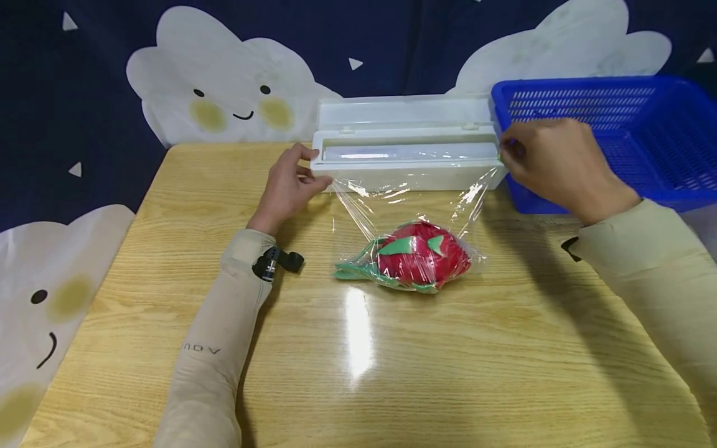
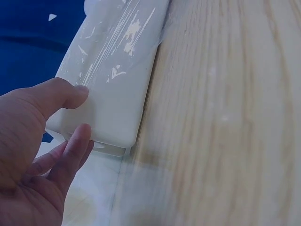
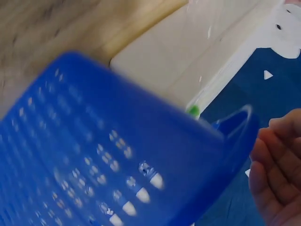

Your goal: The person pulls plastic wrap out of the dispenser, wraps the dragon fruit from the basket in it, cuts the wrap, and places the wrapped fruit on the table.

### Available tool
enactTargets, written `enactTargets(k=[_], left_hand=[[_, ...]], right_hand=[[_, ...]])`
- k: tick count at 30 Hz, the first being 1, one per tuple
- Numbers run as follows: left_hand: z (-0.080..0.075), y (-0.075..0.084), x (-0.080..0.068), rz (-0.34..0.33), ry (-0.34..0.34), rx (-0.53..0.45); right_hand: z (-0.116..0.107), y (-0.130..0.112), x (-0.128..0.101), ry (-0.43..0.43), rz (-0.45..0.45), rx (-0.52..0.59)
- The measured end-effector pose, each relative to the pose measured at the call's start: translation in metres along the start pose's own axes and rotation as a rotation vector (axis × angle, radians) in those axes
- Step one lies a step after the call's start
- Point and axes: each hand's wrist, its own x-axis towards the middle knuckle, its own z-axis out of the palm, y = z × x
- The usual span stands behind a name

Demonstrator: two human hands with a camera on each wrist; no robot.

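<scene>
A white cling-film dispenser (image 1: 403, 177) lies across the back of the wooden table (image 1: 448, 361) with its lid up. Clear film (image 1: 403, 205) runs from it down over a red toy dragon fruit (image 1: 420, 255) with green leaves. My left hand (image 1: 319, 167) grips the dispenser's left end. In the left wrist view the left hand (image 2: 83, 112) has its thumb on top of the dispenser (image 2: 117, 108) and fingers at the end. My right hand (image 1: 512, 149) is at the dispenser's right end, fingers loosely curled. In the right wrist view the right hand (image 3: 277, 160) holds nothing; a small green slider (image 3: 193, 111) shows on the dispenser (image 3: 174, 61).
A blue plastic basket (image 1: 588, 84) stands at the back right, against the dispenser's right end, and fills much of the right wrist view as the basket (image 3: 94, 141). A dark cloth with white clouds hangs behind the table. The table's near half is bare wood.
</scene>
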Motion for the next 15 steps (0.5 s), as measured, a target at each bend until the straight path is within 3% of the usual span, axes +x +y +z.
enactTargets(k=[9, 15], left_hand=[[0.0, 0.0, 0.0, 0.003, 0.003, 0.016], [0.0, 0.001, 0.001, 0.001, 0.002, 0.019]], right_hand=[[0.016, -0.022, -0.027, 0.055, 0.047, 0.099], [0.026, -0.038, -0.041, 0.088, 0.064, 0.109]])
